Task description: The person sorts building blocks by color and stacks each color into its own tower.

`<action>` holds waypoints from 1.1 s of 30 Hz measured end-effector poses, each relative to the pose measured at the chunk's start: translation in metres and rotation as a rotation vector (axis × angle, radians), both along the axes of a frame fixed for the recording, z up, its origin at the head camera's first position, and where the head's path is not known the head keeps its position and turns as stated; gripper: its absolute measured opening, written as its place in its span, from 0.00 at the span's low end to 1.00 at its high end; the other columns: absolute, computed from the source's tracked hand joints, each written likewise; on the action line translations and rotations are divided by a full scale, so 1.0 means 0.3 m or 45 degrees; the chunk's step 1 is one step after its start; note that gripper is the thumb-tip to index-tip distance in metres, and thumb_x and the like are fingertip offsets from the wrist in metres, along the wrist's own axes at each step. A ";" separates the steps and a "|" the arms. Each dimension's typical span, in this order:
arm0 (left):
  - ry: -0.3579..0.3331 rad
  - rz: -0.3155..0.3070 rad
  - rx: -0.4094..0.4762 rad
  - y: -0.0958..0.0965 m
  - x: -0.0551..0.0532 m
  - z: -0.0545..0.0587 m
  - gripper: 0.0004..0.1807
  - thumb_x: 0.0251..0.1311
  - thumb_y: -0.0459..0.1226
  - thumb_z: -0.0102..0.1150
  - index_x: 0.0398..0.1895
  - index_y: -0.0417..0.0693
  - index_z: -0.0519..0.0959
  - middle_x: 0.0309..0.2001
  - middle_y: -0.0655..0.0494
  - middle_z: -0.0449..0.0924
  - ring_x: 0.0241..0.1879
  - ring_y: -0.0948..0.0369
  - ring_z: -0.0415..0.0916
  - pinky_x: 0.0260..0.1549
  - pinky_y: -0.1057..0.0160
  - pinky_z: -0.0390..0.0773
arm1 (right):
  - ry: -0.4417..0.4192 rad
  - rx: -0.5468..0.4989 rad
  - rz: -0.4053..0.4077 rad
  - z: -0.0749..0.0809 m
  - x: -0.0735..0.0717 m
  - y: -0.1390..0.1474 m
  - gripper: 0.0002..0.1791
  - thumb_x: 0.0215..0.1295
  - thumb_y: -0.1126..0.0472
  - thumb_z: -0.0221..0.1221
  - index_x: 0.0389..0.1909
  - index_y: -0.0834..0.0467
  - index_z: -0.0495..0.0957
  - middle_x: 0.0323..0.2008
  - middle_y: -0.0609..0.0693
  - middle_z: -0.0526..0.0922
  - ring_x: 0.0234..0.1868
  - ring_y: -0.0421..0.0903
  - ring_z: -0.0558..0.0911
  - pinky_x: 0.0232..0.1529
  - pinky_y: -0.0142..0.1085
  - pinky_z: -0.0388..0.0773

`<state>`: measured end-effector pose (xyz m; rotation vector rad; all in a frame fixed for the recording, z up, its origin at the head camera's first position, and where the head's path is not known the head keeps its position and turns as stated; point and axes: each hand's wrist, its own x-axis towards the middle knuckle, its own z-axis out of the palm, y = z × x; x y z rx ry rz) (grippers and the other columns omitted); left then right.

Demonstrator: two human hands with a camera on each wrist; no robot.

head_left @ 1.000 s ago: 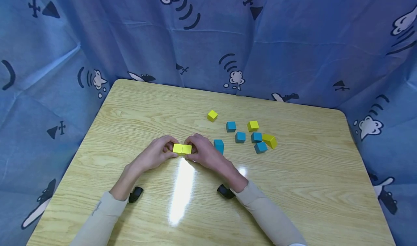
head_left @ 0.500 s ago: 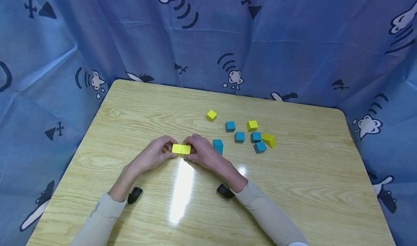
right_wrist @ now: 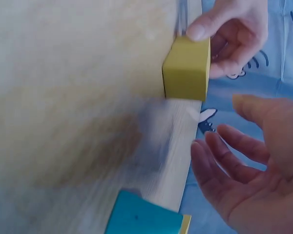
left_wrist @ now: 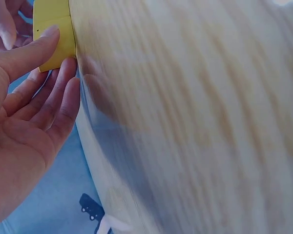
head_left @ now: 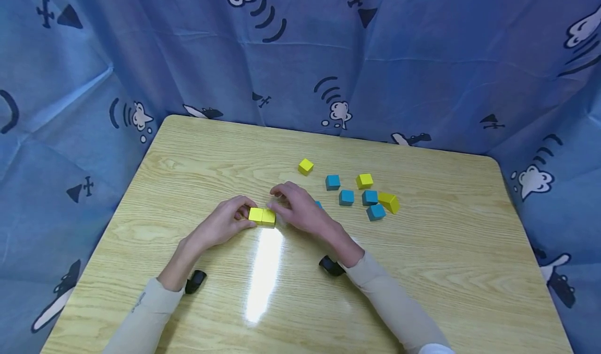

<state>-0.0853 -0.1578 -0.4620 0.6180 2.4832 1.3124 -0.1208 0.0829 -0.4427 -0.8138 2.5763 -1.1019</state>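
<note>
Two yellow blocks, a left one (head_left: 255, 215) and a right one (head_left: 269, 218), sit side by side on the wooden table, their faces meeting. My left hand (head_left: 220, 223) pinches the left block between thumb and fingers; the left wrist view shows the thumb flat on this yellow block (left_wrist: 63, 46). Just right of the pair, my right hand (head_left: 305, 211) holds nothing. In the right wrist view its fingers are loosely bent, with a gap between them and the yellow blocks (right_wrist: 185, 75). A teal block (right_wrist: 141, 214) is partly hidden behind the right hand in the head view.
To the right lie several teal blocks (head_left: 346, 198), a yellow cube (head_left: 364, 181) and a yellow wedge-like piece (head_left: 388, 202). Another yellow cube (head_left: 305, 167) stands farther back. A blue patterned curtain (head_left: 300, 72) hangs behind the table (head_left: 446, 270).
My right hand has let go of the right yellow block and moved slightly back and to the right, its fingers spreading. The left hand and both yellow blocks have stayed put.
</note>
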 end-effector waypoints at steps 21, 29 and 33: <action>-0.024 0.007 -0.033 0.000 -0.004 0.001 0.21 0.60 0.29 0.72 0.55 0.37 0.77 0.42 0.51 0.80 0.40 0.58 0.78 0.42 0.60 0.82 | 0.286 0.189 -0.472 -0.007 -0.164 0.037 0.22 0.70 0.69 0.63 0.64 0.64 0.75 0.62 0.65 0.74 0.63 0.61 0.70 0.60 0.50 0.74; 0.022 -0.013 -0.010 -0.003 -0.002 -0.004 0.23 0.60 0.28 0.72 0.58 0.35 0.77 0.43 0.50 0.80 0.40 0.57 0.78 0.41 0.61 0.81 | 0.167 0.338 -0.480 -0.007 -0.191 0.041 0.27 0.72 0.69 0.61 0.70 0.64 0.71 0.66 0.64 0.72 0.65 0.60 0.69 0.64 0.48 0.73; 0.041 -0.012 -0.008 -0.007 -0.001 -0.009 0.23 0.59 0.28 0.72 0.58 0.34 0.78 0.43 0.50 0.80 0.40 0.58 0.78 0.41 0.61 0.81 | 0.151 0.382 -0.502 -0.012 -0.200 0.041 0.26 0.72 0.70 0.59 0.70 0.64 0.71 0.66 0.63 0.72 0.64 0.59 0.71 0.64 0.47 0.73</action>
